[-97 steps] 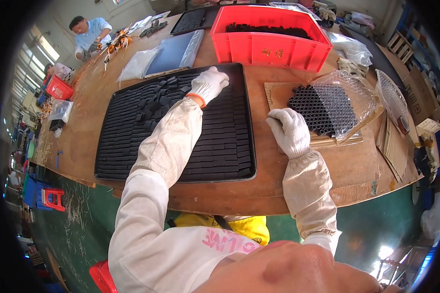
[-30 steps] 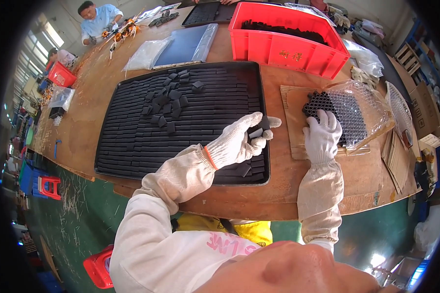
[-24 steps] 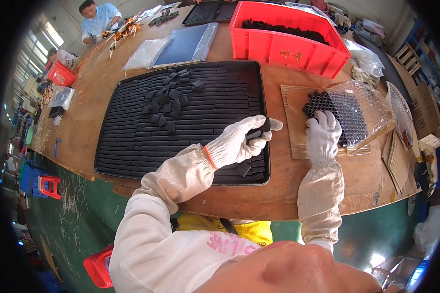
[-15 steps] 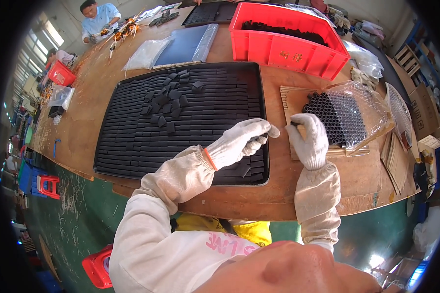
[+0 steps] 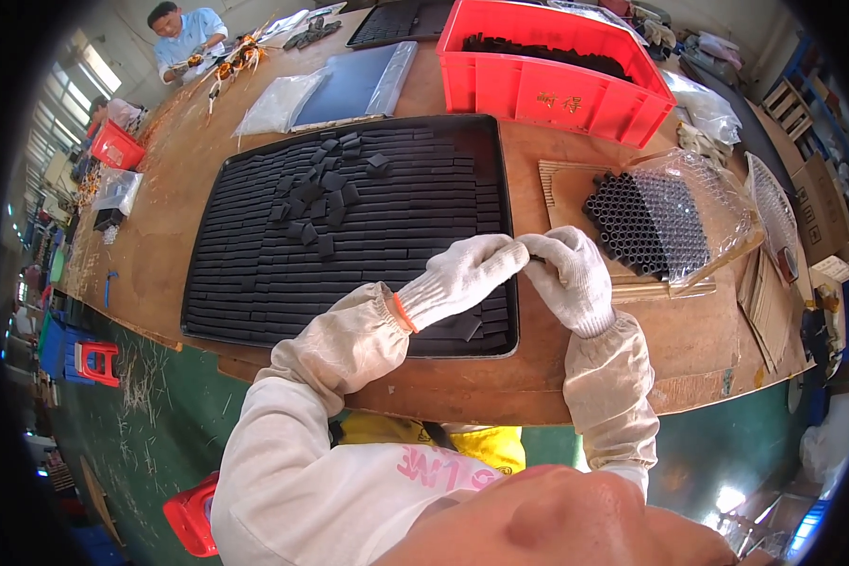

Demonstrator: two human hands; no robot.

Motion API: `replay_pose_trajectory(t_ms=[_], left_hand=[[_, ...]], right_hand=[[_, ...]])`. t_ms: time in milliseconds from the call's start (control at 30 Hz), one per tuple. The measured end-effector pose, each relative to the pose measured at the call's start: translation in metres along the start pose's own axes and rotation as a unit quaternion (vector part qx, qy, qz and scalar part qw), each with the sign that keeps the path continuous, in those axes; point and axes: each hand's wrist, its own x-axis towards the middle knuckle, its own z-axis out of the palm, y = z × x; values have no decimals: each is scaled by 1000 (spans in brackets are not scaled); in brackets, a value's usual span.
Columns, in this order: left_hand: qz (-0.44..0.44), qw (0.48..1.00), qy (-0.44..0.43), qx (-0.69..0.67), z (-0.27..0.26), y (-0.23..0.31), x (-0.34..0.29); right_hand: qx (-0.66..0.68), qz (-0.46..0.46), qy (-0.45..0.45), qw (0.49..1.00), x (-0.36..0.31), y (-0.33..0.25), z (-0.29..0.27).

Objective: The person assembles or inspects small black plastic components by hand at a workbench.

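My left hand [image 5: 467, 274], in a white knit glove, is closed in a pinch over the right edge of a black tray [image 5: 510, 283]. Against its fingertips press those of my right hand [image 5: 574, 281], gloved alike and also pinched. A dark sliver shows where the fingertips meet; its shape is mostly hidden. Rows of small flat black pieces [image 5: 349, 247] fill most of the tray, and a loose heap of such pieces [image 5: 313, 193] lies on top of the rows. Right of my hands, a bundle of short black tubes [image 5: 623, 222] stands on cardboard, partly under clear plastic wrap [image 5: 703, 203].
A red crate [image 5: 547, 90] holding dark pieces stands behind the tubes. Blue sheets in clear plastic [image 5: 358, 87] lie beyond the tray. At the far left a person [image 5: 189, 42] handles orange and white wires. Red stools [image 5: 96, 363] stand on the green floor.
My two hands have come together; the right hand moved left and slightly down until its fingertips met those of the left. The pieces in the tray look unchanged.
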Motion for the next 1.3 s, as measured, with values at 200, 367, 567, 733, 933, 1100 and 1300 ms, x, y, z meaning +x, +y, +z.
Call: replay_pose_trajectory(t_ms=[200,367,567,733,933,1100,1300], left_hand=[[-131,949,-125,-260,-8,5,-1],[-112,979,-115,-128,-8,22,1],[-64,990,-94,-81,-6,9,6],[-24,997,-71,-10,-3,-1,9],[-155,978,-104,-92,-13,32,4],[-135,956,-122,-231,-9,13,6],[-148,941,-100,-289,-10,3,9]], right_hand=[[59,-10,56,997,-5,7,3],[59,4,67,996,-4,10,-1],[-42,-32,57,997,-3,10,1],[-76,-73,66,992,-3,13,2],[38,-11,119,992,-3,11,1],[216,99,126,963,-9,8,5],[9,21,69,997,-3,1,-5]])
